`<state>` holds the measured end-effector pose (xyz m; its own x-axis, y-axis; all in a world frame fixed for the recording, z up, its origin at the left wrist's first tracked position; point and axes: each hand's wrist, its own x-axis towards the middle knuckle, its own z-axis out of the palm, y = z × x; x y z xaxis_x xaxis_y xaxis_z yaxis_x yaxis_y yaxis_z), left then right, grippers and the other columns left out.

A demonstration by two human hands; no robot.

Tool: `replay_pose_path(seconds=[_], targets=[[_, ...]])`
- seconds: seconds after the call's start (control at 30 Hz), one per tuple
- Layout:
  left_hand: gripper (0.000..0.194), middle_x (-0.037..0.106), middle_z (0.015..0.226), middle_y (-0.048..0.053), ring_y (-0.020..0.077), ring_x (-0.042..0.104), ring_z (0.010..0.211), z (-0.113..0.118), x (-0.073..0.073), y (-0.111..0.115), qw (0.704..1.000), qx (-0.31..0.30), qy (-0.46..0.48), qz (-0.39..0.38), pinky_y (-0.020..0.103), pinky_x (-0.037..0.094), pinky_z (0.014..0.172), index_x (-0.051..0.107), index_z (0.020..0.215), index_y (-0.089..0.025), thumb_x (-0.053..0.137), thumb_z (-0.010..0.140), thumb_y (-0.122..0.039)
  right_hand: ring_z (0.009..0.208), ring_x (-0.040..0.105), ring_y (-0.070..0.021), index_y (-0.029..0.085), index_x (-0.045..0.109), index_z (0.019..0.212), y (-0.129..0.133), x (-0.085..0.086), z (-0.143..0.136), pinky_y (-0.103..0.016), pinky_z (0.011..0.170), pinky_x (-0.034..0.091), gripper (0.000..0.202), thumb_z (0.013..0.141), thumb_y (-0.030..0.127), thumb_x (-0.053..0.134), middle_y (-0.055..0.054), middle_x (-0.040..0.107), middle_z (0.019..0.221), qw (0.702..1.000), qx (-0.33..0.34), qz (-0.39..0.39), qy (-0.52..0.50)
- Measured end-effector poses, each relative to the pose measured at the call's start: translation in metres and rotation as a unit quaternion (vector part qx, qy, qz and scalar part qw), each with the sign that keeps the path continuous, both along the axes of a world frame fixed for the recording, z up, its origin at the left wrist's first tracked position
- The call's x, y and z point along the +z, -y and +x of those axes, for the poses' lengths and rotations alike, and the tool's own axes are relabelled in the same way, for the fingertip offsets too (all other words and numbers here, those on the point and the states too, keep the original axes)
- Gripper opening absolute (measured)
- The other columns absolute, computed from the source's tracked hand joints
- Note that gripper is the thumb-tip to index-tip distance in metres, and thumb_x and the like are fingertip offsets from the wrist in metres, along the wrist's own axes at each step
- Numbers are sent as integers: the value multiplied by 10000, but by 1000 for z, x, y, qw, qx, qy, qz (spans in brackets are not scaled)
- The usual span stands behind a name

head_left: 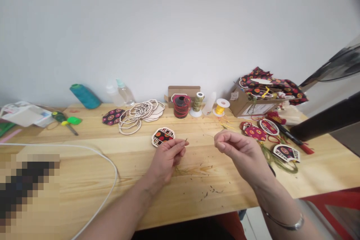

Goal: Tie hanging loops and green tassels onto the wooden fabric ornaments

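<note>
My left hand [168,157] is closed in a pinch above the middle of the table. A short, thin dark tip sticks up from its fingertips, too small to name. Just behind that hand lies an octagonal wooden-framed ornament [161,135] with dark flowered fabric, its lower edge partly covered by my fingers. My right hand [239,148], with a silver bangle [289,225] on the wrist, also pinches, apart from the left. From its fingertips a faint thin thread [210,135] seems to run leftward. Dark thread scraps [210,191] lie on the table below the hands.
Along the wall stand a teal thread cone [86,96], a spray bottle [125,93], wooden frames [140,112], a dark red cord spool [181,107], a yellow spool [221,108] and a fabric-filled cardboard box [247,107]. Tasselled ornaments [285,153] lie right; a white cable [112,165] curves left.
</note>
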<state>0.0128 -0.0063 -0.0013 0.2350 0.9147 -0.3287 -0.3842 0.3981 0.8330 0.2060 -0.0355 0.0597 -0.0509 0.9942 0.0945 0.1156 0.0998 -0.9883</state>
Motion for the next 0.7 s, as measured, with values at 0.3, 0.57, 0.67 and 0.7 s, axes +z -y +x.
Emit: replay_pose_path(seconds=[0.3,0.57,0.67,0.7], targets=[[242,489,496,-39,-3,264,372,0,3,-1,1000,5,3,-1,172,100,383,682,718,-113,755,626,-324,1110,505,-199,193,628,613,-27,16,-1,-304,859,408,179,789,228,629,-61,647,932,995,41,56,-76],[259,496,500,-37,-5,262,372,-1,2,-3,1000,12,-4,-1,167,96,379,684,721,-109,760,610,-331,799,634,-122,188,657,722,-71,37,-5,-256,732,495,59,762,231,665,-27,685,875,974,66,54,-211],[267,500,503,-34,-4,269,375,-1,1,-3,1000,17,-10,1,168,98,378,683,721,-105,760,608,-334,782,632,-116,187,642,708,-91,52,-5,-276,772,507,79,746,247,679,-23,682,849,978,46,83,-186],[269,501,504,-34,-4,268,374,-1,1,-3,1000,17,-12,1,168,97,379,684,726,-103,759,609,-333,786,632,-116,187,634,705,-98,57,-5,-285,791,510,91,745,255,678,-23,679,847,980,36,94,-173]])
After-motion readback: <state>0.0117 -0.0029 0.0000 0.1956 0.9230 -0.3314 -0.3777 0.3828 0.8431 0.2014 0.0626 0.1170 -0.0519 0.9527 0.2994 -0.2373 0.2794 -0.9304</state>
